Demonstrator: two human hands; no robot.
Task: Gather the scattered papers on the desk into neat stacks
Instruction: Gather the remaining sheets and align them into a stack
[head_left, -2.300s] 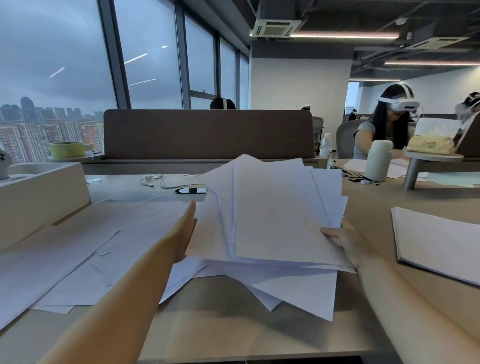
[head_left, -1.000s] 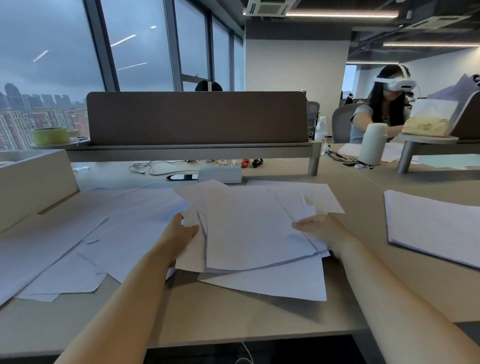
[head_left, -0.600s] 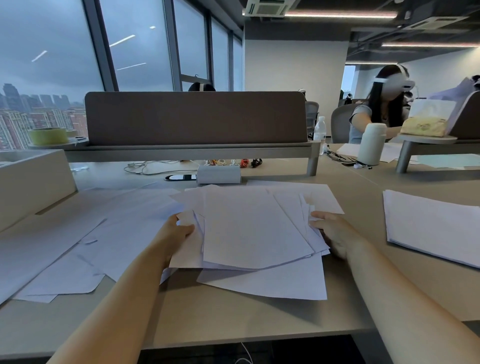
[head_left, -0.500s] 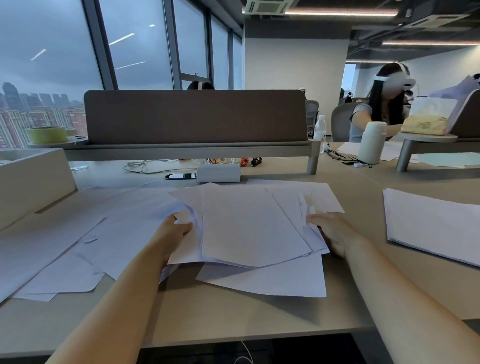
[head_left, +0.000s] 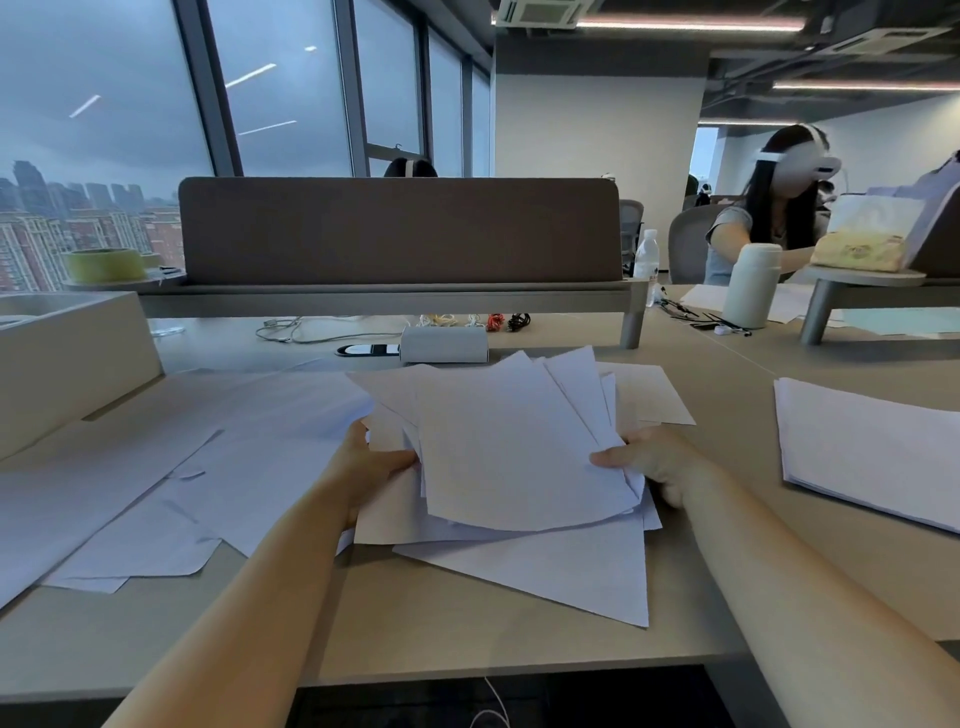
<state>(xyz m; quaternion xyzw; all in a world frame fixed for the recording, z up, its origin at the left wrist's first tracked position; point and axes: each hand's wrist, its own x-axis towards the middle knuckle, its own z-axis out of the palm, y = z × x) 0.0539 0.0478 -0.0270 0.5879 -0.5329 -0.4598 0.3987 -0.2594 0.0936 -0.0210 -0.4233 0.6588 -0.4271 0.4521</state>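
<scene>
A fanned, uneven bundle of white papers (head_left: 511, 441) is tilted up off the desk (head_left: 441, 634) in front of me. My left hand (head_left: 371, 462) grips its left edge, thumb on top. My right hand (head_left: 654, 462) grips its right edge, thumb on the top sheet. One loose sheet (head_left: 561, 566) lies flat under the bundle, and another (head_left: 649, 395) lies behind it. Several scattered sheets (head_left: 171, 493) spread over the left of the desk. A neat stack (head_left: 872, 447) lies at the right.
A beige box (head_left: 67, 358) stands at the far left. A brown divider panel (head_left: 400, 228) and a small white box (head_left: 444, 344) with cables are behind the papers. A white bottle (head_left: 750, 283) and a seated person (head_left: 769, 208) with a headset are at the back right.
Both hands closed on the edges of the bundle and lifted its far end off the desk; before, it lay flat with the hands resting at its sides.
</scene>
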